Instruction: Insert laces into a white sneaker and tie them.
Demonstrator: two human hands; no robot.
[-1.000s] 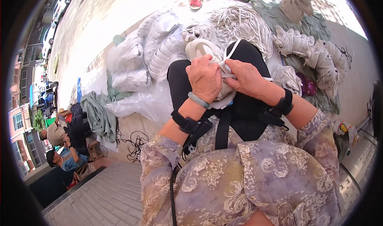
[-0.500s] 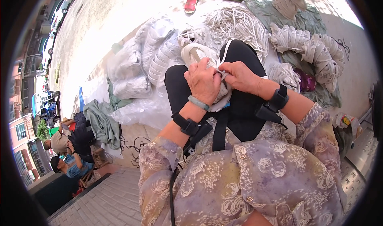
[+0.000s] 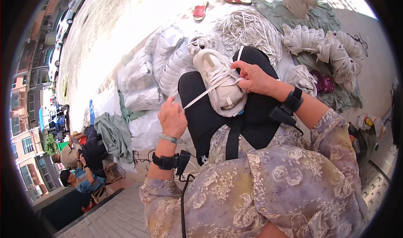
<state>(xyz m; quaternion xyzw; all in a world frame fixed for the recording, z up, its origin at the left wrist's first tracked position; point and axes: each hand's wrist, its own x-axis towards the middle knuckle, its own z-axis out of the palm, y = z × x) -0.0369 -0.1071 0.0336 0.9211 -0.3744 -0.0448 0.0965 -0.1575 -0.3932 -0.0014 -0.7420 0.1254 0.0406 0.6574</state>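
A whitish sneaker (image 3: pixel 226 96) rests between my thighs, its toe pointing away from me and its heel toward me. White shoelace (image 3: pixel 203 95) criss-crosses its front. My left hand (image 3: pixel 173 117) is out to the left of the shoe, fingers closed on one lace end, which is stretched taut from the sneaker. Close by the shoe's right side, my right hand (image 3: pixel 252 77) pinches the lace near the opening. Another length of lace stands up above that hand, over my right knee.
A big heap of white laces (image 3: pixel 251 30) lies beyond my knees. Plastic-wrapped pale shoes (image 3: pixel 140 78) are at the left, bundled white laces (image 3: pixel 336 55) at the right. Red sandals (image 3: pixel 200 11) sit farther off. Two people sit at the far left near a grey-green cloth (image 3: pixel 112 131).
My left hand has moved off the shoe to the left and toward me, drawing a lace end out straight. The right hand has shifted slightly right, uncovering the sneaker's laced front.
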